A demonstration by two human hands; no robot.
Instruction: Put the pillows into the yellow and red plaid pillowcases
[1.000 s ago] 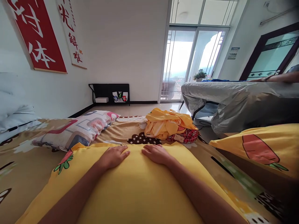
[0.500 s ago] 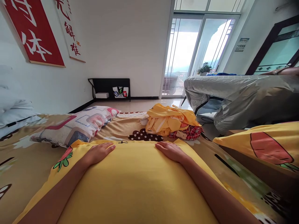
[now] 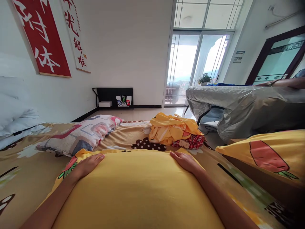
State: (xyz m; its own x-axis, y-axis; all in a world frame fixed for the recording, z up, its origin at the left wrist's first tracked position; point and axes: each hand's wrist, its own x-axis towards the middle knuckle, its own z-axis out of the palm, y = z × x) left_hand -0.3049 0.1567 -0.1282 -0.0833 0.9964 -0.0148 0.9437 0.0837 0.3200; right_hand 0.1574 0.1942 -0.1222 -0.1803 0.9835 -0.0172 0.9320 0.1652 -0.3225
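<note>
A plump yellow pillow (image 3: 135,187) with carrot prints at its left edge lies in front of me on the bed. On its far left part rests my left hand (image 3: 89,164), flat and with nothing in it. My right hand (image 3: 184,161) lies flat on the far right part, fingers stretched out towards the middle. Just beyond the pillow, to the right, is a crumpled heap of yellow cloth (image 3: 171,127) with a red plaid piece (image 3: 190,142) under it. A patterned grey and pink pillow (image 3: 83,133) lies beyond my left hand.
The bed is covered with a brown patterned sheet (image 3: 21,171). At right, another yellow carrot-print pillow (image 3: 269,156) sits on a cardboard box. Behind it stands a plastic-covered table (image 3: 250,101) with a person's arm (image 3: 281,83) on it. A low black shelf (image 3: 109,95) is by the wall.
My hands have slid apart, the left one to the left and the right one to the right, across the pillow. The view has tipped up a little.
</note>
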